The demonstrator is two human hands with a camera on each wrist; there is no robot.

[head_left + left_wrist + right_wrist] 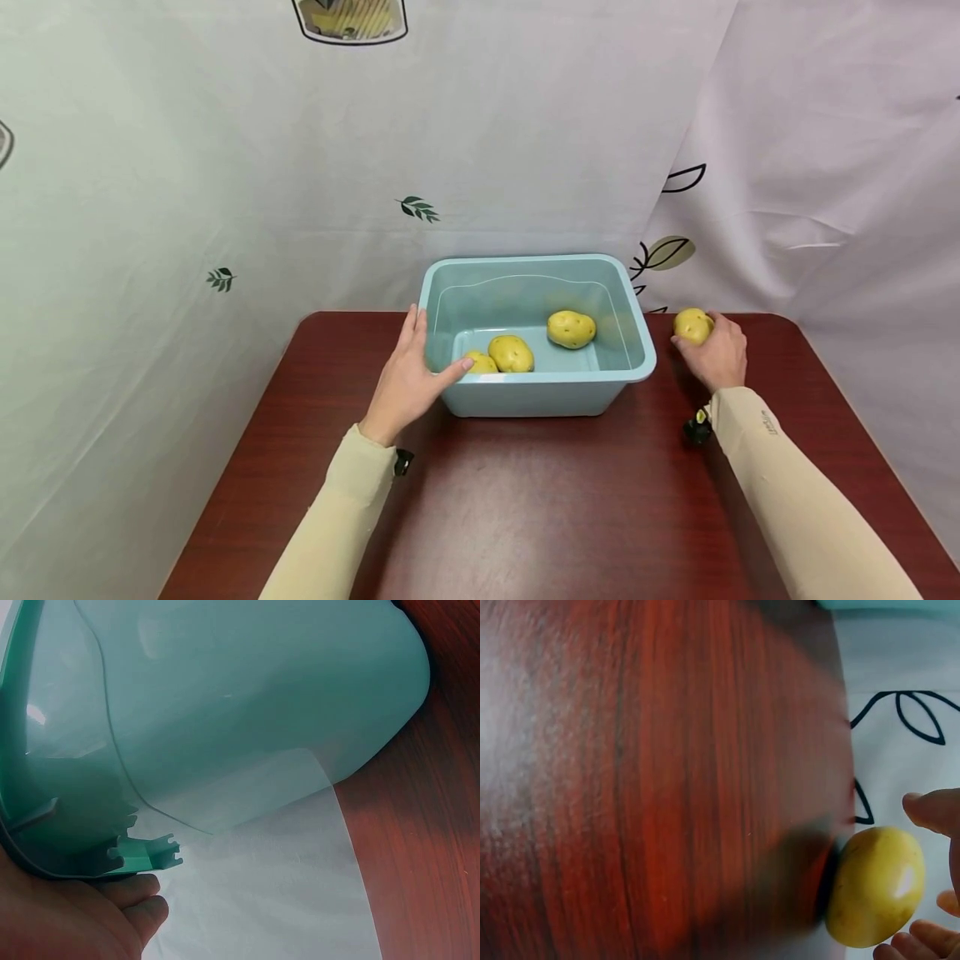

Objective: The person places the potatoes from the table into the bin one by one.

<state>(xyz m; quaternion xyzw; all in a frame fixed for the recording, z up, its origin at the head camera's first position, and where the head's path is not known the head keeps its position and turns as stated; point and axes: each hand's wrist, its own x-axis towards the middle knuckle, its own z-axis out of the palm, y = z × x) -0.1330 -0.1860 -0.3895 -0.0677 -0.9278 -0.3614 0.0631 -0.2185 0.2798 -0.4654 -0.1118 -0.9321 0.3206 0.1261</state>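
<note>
A light blue plastic bin (525, 398) stands on the table near the wall. Two potatoes (512, 354) lie close together at its front left, and another potato (572, 329) rests toward the right inside. My left hand (405, 383) is at the bin's front left corner, fingers extended along the outside and thumb over the front rim. In the left wrist view, the fingertips (150, 904) show below the rim. My right hand (718, 352) reaches around a potato (692, 326) right of the bin; the right wrist view shows that potato (877, 886) with the thumb apart from it.
The dark red wooden table (540, 508) spreads out in front of the bin. White fabric (525, 150) with leaf prints hangs behind the table's far edge and along both sides. Small dark wrist devices (697, 429) sit by the cuffs.
</note>
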